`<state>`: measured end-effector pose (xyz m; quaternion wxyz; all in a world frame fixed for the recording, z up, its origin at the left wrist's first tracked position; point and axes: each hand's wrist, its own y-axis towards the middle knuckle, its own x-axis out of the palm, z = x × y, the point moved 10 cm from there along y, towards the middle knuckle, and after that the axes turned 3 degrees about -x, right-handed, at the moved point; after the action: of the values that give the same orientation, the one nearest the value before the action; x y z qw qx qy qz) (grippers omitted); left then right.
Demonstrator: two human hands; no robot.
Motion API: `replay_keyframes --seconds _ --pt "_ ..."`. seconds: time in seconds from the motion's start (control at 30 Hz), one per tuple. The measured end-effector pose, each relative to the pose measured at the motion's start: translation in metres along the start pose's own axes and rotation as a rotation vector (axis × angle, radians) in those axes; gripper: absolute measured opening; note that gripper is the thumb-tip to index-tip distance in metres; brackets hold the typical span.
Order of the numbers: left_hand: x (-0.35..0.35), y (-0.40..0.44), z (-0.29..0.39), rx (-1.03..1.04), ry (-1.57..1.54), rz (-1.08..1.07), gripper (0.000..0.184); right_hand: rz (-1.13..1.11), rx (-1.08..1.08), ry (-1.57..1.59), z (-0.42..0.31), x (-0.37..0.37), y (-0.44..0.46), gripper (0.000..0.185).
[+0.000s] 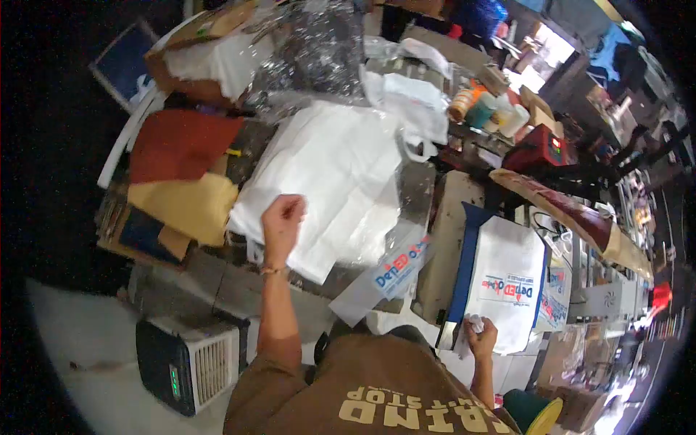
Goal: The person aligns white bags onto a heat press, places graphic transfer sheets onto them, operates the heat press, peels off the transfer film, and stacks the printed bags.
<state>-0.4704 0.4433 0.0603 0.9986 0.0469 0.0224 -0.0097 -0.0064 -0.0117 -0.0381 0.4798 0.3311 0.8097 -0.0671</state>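
My left hand (284, 217) is closed above the near left part of a pile of white bags (337, 159); whether its curled fingers hold anything is hidden. My right hand (482, 339) grips a small crumpled white wad (475, 322) at the near edge of a printed white bag (511, 254). That bag lies flat on a blue-edged board (464, 275), its blue and red lettering facing up. Between my hands, a translucent printed sheet (388, 275) lies at an angle.
Red fabric (181, 145) and a yellow piece (185, 206) lie at the left. Clear plastic wrap (312, 58) is behind the bags. A white-and-black appliance (192, 362) stands at lower left. Bottles (482, 110), a red device (540, 148) and a long padded board (565, 206) are at the right.
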Motion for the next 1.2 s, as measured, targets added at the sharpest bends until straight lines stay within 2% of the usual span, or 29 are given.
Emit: replay_keyframes --seconds 0.07,0.1,0.13,0.17,0.2,0.23,0.37,0.43,0.47,0.5,0.6,0.67,0.73,0.77,0.83,0.97,1.03,1.07,1.17,1.2 --pt "0.092 0.033 0.027 0.098 0.014 -0.302 0.013 0.041 0.024 -0.049 -0.026 -0.01 0.002 0.035" --pt "0.133 0.051 0.038 0.164 0.091 -0.375 0.014 0.053 0.038 -0.094 -0.039 -0.014 0.002 0.033" --pt "0.174 0.068 0.041 0.133 0.099 -0.458 0.015 0.122 0.058 -0.005 -0.032 -0.012 -0.004 0.035" --pt "0.21 0.094 0.036 0.141 0.117 -0.511 0.017 0.17 0.13 -0.071 -0.038 -0.016 -0.006 0.035" --pt "0.249 0.117 0.027 0.149 0.136 -0.565 0.018 0.198 0.111 -0.104 -0.056 -0.021 -0.005 0.034" --pt "0.283 0.141 0.021 0.204 0.241 -0.591 0.016 0.225 0.09 -0.138 -0.07 -0.025 -0.001 0.032" --pt "0.38 0.237 -0.012 0.621 0.63 -0.455 0.016 0.302 0.106 -0.203 -0.081 -0.025 -0.008 0.026" --pt "0.416 0.281 -0.047 0.612 0.86 -0.467 0.021 0.288 0.165 -0.303 -0.071 -0.022 -0.014 0.027" --pt "0.428 0.289 -0.051 0.672 0.98 -0.468 0.022 0.309 0.213 -0.251 -0.07 -0.024 -0.013 0.028" --pt "0.435 0.292 -0.061 0.671 0.976 -0.482 0.022 0.33 0.257 -0.192 -0.072 -0.025 -0.011 0.031" --pt "0.447 0.317 -0.109 0.436 1.275 -0.707 0.047 0.3 0.274 -0.241 -0.077 -0.026 -0.007 0.037" --pt "0.456 0.31 -0.141 0.289 1.433 -0.996 0.069 0.305 0.183 -0.249 -0.075 -0.022 -0.009 0.04" --pt "0.438 0.293 -0.119 0.096 1.582 -1.01 0.074 0.307 0.188 -0.242 -0.074 -0.023 -0.008 0.039" --pt "0.426 0.289 -0.102 0.033 1.577 -0.974 0.077 0.298 0.198 -0.241 -0.076 -0.023 -0.007 0.038" --pt "0.418 0.298 -0.096 0.026 1.592 -0.927 0.067 0.316 0.177 -0.214 -0.076 -0.022 -0.007 0.035" --pt "0.392 0.355 -0.133 -0.059 1.704 -0.778 0.064 0.308 0.182 -0.234 -0.08 -0.024 -0.004 0.035" --pt "0.39 0.356 -0.135 0.076 1.64 -0.829 0.066 0.334 0.196 -0.268 -0.073 -0.019 -0.007 0.036" --pt "0.384 0.356 -0.136 0.078 1.651 -0.823 0.066 0.323 0.192 -0.268 -0.075 -0.02 -0.009 0.035" --pt "0.37 0.351 -0.087 0.211 1.349 -0.521 0.063 0.341 0.119 -0.269 -0.078 -0.018 -0.008 0.035" --pt "0.368 0.345 -0.066 0.33 1.255 -0.457 0.051 0.301 0.139 -0.263 -0.074 -0.015 -0.01 0.03"
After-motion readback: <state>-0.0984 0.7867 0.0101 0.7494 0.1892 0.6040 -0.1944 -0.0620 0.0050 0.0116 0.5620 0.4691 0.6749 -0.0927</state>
